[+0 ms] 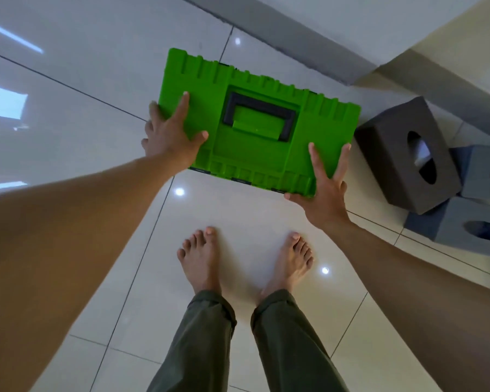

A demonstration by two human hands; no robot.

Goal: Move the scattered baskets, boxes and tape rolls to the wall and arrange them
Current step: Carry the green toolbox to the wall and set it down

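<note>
Left hand (169,137): arm outstretched, fingers curled round the green toolbox's (252,158) left edge.
Right hand (326,190): clasps its near-right corner (fingers splayed on the lid).

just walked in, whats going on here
A barefoot person stands on a tiled floor holding a green box with both hands, its lid and black handle facing up. The left hand grips the left end and the right hand grips the near right corner. The box is close to the wall, next to a dark grey box and two lighter grey boxes on the right.
</note>
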